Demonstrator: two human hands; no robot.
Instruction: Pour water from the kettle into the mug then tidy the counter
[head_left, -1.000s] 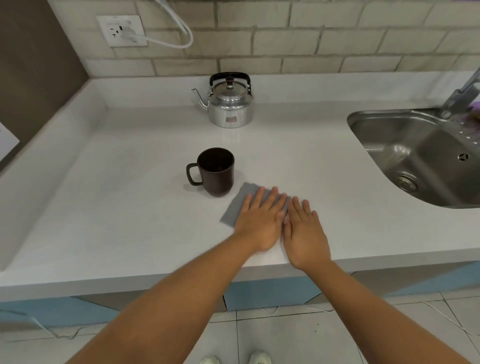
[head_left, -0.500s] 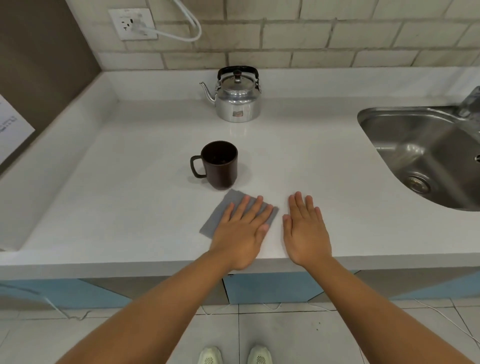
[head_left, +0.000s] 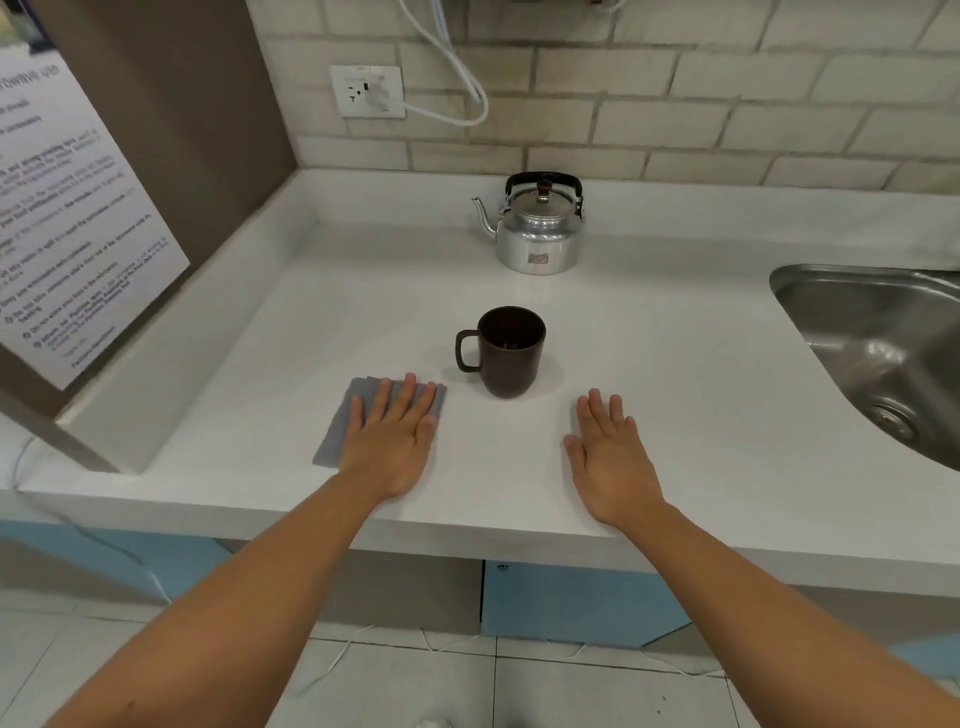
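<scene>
From the head camera, looking down over the white desk (head_left: 675, 374): both hands lie flat, palms down, near the front edge. The left hand (head_left: 390, 441) rests on a folded grey cloth (head_left: 343, 421) with its fingers (head_left: 400, 397) spread wide, pressing rather than gripping. The right hand (head_left: 608, 452) lies on bare surface a little to the right, fingers loosely apart and holding nothing. Between them and slightly farther back stands the dark mug (head_left: 511, 351), upright, handle to the left, just beside the cloth's far right corner but apart from it. Whether it holds water I cannot tell — its inside is too dark. The kettle (head_left: 537, 228) sits upright, lid on, well behind the mug near the brick wall.

As a judgement, the cloth under the palm suggests the wiping part of tidying, though the pouring cannot be confirmed from here.

Room to move is good: the desk is open on the left as far as the raised side lip, and open between mug and kettle. The sink (head_left: 883, 353) cuts in on the right, and the front edge runs just under both wrists — a wide sweep toward the mug could knock it.
</scene>
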